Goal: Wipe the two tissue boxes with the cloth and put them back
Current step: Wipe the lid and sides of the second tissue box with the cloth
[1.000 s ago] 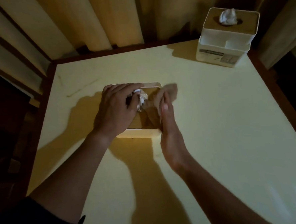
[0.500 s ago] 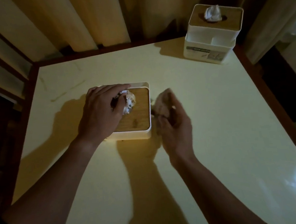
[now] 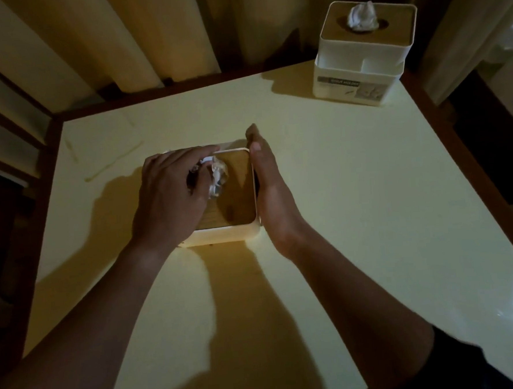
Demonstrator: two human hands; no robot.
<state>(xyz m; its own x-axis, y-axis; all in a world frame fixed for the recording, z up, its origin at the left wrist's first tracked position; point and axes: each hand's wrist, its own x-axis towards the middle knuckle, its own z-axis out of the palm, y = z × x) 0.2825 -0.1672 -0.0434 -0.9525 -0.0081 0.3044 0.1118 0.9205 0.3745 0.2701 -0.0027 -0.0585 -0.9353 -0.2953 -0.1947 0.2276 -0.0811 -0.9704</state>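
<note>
Both hands frame the near tissue box; the left hand [image 3: 171, 196] lies palm down over the wooden lid, fingers spread loosely across its left half and touching the crumpled white tissue [image 3: 216, 178] that pokes from the slot; the right hand [image 3: 268, 190] stands on edge, fingers straight and pressed together, flat against the box's right wall; whether a cloth sits under that palm cannot be told, as the inner side is hidden.

Between the hands, the near square cream tissue box with a wooden lid [image 3: 235, 207] rests upright on the pale yellow glossy surface [image 3: 356, 218], near its middle; long shadows of both forearms fall toward the viewer across the sheen.

Farther back, at the right rear corner of the surface, the second white tissue box with a wooden top [image 3: 361, 58] stands well apart from the hands, a white tissue tuft rising from its slot and a printed label on its lower front; a dark wooden rim [image 3: 159, 93] edges the surface; behind it hang pale beige curtains [image 3: 137, 36] in vertical folds.
</note>
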